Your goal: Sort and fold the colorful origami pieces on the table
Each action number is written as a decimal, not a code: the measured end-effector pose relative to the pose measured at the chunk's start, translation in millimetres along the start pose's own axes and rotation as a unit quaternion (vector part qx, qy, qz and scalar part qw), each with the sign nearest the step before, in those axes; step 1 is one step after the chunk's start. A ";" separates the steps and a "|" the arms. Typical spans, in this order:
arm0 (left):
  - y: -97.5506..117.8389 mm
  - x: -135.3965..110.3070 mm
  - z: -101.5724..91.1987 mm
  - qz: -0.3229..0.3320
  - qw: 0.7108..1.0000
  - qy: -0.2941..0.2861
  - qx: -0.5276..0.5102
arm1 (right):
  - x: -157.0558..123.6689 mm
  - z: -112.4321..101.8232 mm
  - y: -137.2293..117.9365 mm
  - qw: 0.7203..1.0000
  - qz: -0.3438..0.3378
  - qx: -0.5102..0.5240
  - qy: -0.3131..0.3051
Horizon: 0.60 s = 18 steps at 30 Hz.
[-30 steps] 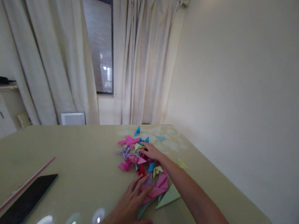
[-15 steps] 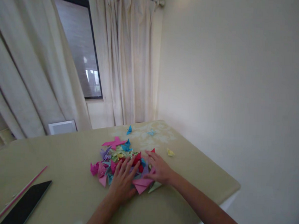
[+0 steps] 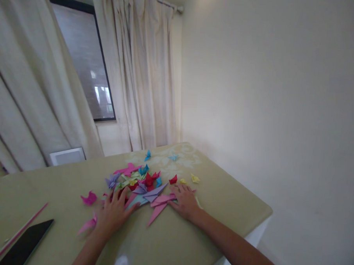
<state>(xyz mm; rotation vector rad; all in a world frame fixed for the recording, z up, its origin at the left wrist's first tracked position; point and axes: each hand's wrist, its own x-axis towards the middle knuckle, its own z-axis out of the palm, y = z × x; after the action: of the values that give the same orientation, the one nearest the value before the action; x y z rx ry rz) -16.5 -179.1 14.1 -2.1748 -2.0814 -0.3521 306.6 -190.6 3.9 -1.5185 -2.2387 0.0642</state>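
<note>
A heap of folded paper shapes point(image 3: 139, 181) in pink, blue, red, purple and yellow lies on the pale green table point(image 3: 166, 241). My left hand point(image 3: 112, 213) lies flat on the heap's left side with fingers spread. My right hand point(image 3: 186, 201) lies flat on the heap's right edge, fingers stretched over pink pieces point(image 3: 159, 204). A loose pink shape point(image 3: 89, 198) sits to the left of my left hand. Neither hand grips anything.
A black tablet point(image 3: 24, 245) and a pink stick point(image 3: 17, 233) lie at the table's near left. Small blue point(image 3: 148, 155) and yellow point(image 3: 195, 178) shapes sit apart at the far side. The table edge point(image 3: 258, 220) drops off on the right. Curtains and a window stand behind.
My left hand has slid left across the heap and spread the pieces outward; a pink shape now lies apart on the left. My right hand stays on the heap's right side.
</note>
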 end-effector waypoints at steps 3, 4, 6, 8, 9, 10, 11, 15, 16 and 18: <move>5.3 -25.5 -2.7 0.021 0.999 0.008 -0.031 | 21.8 9.2 -2.0 1.000 0.015 -0.013 -0.009; 9.8 -32.2 -3.2 0.042 0.998 0.008 -0.045 | 31.0 12.3 -2.7 0.999 0.029 -0.018 -0.015; 18.3 -40.4 -3.6 0.108 0.991 0.008 -0.074 | 51.4 17.8 -4.2 0.997 0.064 -0.028 -0.028; 21.7 -41.2 -3.4 0.173 0.980 0.026 -0.091 | 73.1 22.3 -5.5 0.994 0.094 -0.040 -0.037; 20.4 -39.3 -3.1 0.190 0.976 0.045 -0.093 | 84.0 24.2 -6.2 0.993 0.106 -0.043 -0.041; 17.0 -36.2 -2.7 0.187 0.976 0.070 -0.090 | 94.8 25.9 -7.0 0.991 0.115 -0.044 -0.044; 11.4 -32.3 -2.3 0.168 0.977 0.097 -0.085 | 105.5 27.4 -7.9 0.990 0.122 -0.044 -0.045; -26.8 -15.8 -0.1 -0.028 0.981 0.181 -0.070 | 147.9 30.7 -11.4 0.988 0.143 -0.036 -0.038; -38.2 -12.6 1.0 -0.085 0.974 0.195 -0.075 | 158.4 30.9 -11.4 0.989 0.144 -0.032 -0.033; -59.2 -7.9 4.8 -0.186 0.955 0.208 -0.100 | 178.9 30.8 -8.9 0.989 0.144 -0.026 -0.025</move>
<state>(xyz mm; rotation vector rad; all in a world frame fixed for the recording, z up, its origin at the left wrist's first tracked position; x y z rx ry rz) -75.2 -182.4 2.8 -1.5884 -2.2575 -1.0004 232.5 -27.8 36.4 -1.8777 -2.0553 0.1320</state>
